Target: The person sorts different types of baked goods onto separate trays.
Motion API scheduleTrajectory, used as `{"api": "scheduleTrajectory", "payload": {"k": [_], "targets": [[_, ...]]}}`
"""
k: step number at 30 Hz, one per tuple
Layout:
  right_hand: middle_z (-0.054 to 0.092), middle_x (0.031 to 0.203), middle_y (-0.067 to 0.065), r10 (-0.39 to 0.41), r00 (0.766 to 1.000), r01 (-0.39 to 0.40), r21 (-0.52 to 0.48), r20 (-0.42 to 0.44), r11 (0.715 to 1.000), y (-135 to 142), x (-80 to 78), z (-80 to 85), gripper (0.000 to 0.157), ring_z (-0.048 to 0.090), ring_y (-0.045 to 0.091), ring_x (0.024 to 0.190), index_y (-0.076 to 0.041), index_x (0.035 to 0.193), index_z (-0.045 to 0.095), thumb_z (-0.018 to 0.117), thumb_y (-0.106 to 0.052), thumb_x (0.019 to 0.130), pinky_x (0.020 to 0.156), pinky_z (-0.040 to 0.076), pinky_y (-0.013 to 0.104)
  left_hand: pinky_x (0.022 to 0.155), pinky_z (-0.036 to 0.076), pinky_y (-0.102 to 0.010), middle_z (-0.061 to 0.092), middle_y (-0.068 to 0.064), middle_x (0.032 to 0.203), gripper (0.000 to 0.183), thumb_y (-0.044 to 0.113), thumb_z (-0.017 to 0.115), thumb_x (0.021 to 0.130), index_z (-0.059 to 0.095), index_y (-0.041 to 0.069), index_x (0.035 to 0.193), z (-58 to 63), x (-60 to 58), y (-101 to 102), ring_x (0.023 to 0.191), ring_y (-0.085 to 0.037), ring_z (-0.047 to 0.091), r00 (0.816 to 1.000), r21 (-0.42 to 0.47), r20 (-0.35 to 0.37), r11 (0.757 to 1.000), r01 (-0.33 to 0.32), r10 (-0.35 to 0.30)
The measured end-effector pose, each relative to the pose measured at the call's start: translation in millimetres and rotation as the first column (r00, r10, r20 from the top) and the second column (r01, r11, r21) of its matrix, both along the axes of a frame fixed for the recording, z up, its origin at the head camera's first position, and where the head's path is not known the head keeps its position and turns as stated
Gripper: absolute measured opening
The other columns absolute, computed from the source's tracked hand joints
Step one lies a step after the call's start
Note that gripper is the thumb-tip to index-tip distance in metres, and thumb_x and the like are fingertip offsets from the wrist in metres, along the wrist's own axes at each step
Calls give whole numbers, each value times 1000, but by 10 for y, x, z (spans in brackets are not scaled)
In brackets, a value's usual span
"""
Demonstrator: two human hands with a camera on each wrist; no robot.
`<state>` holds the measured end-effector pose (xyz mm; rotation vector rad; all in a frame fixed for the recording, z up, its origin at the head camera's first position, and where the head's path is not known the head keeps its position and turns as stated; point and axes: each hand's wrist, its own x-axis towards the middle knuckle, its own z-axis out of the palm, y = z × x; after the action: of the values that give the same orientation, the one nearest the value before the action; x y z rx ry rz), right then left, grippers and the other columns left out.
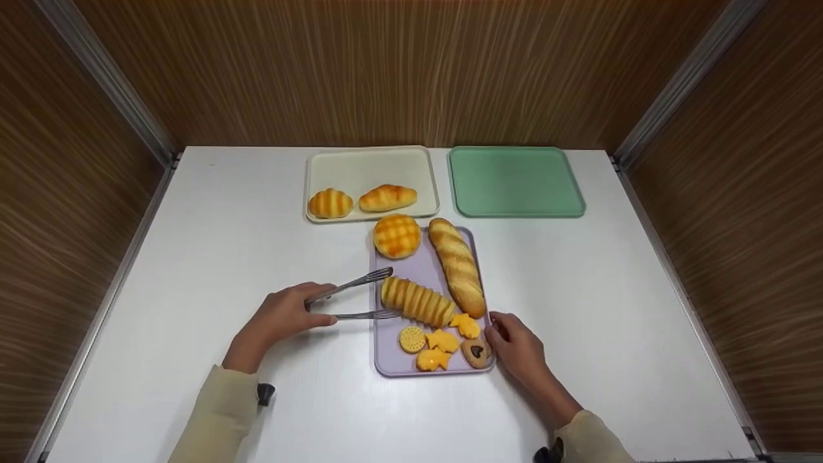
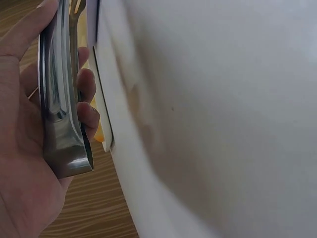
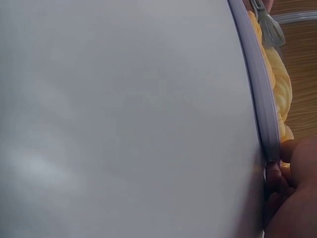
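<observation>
My left hand (image 1: 283, 318) grips a pair of metal tongs (image 2: 62, 99), its thumb on one arm and its fingers on the other. The tong arms stand apart, with their tips near the left end of a ridged bread roll (image 1: 418, 302) on the purple tray (image 1: 411, 267). With my right hand (image 1: 519, 347) I pinch the tray's right rim near the lower corner; the right wrist view shows the fingers at the rim (image 3: 262, 94). Beside the roll lie a long twisted loaf (image 1: 458, 267), fish-shaped biscuits (image 1: 443, 341), a round biscuit (image 1: 412, 339) and a heart-centred cookie (image 1: 475, 353).
A round checkered bun (image 1: 397, 236) sits at the purple tray's far left corner. Behind is a cream tray (image 1: 366, 168) bearing a striped bun (image 1: 330, 204) and a croissant-like bread (image 1: 388, 198). A green tray (image 1: 514, 183) lies to its right. Wood-grain panels (image 1: 386, 71) surround the white table.
</observation>
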<state>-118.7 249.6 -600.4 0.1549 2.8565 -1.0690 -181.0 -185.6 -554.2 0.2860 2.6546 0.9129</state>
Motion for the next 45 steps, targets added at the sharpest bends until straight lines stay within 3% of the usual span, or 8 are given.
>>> {"api": "scheduleTrajectory", "payload": {"k": [10, 18, 22, 30, 37, 45], "targets": [[66, 115, 5, -9, 1000, 9, -20, 14, 1000, -15, -7, -2, 43, 57, 21, 101, -9, 139, 59, 63, -27, 100, 96, 49, 44, 106, 46, -48, 64, 1, 138, 64, 51, 78, 83, 60, 29, 141, -108, 9, 139, 128, -23, 59, 985, -40, -148, 996, 83, -88], [65, 114, 5, -17, 1000, 17, -24, 11, 1000, -4, -3, 12, 43, 56, 21, 101, -9, 139, 59, 62, -27, 100, 95, 48, 43, 97, 52, -44, 71, -1, 126, 57, 40, 81, 83, 64, 22, 135, -181, 60, 180, 115, -21, 67, 936, -77, -310, 986, 151, -167], [66, 118, 6, -14, 1000, 15, -25, 10, 1000, 2, -1, 8, 44, 57, 22, 104, -8, 139, 59, 62, -28, 100, 98, 49, 45, 96, 53, -42, 71, 2, 125, 56, 36, 82, 82, 64, 23, 134, -185, 68, 195, 114, -18, 67, 947, -58, -289, 990, 132, -143], [65, 111, 5, -3, 1000, 2, -17, -22, 1000, 13, 3, 4, 41, 56, 21, 97, -8, 136, 61, 63, -27, 99, 91, 48, 42, 83, 50, -40, 67, 7, 113, 52, 40, 81, 81, 62, 25, 128, -199, 55, 229, 92, -16, 59, 976, -35, -204, 997, 67, -72], [65, 115, 5, -1, 1000, 1, -19, 2, 1000, 12, 6, 4, 42, 56, 21, 100, -9, 138, 60, 62, -27, 100, 93, 48, 43, 79, 47, -36, 61, 10, 117, 52, 43, 81, 81, 60, 27, 126, -234, 43, 222, 88, -16, 55, 983, 2, -175, 999, 52, -51], [66, 117, 6, -9, 1000, 10, -29, 11, 1000, 5, 7, 9, 42, 57, 21, 102, -10, 139, 59, 62, -27, 100, 96, 48, 44, 74, 44, -35, 62, 10, 108, 51, 44, 82, 81, 63, 27, 125, -237, 41, 212, 83, -16, 53, 982, 16, -185, 999, 41, -38]]}}
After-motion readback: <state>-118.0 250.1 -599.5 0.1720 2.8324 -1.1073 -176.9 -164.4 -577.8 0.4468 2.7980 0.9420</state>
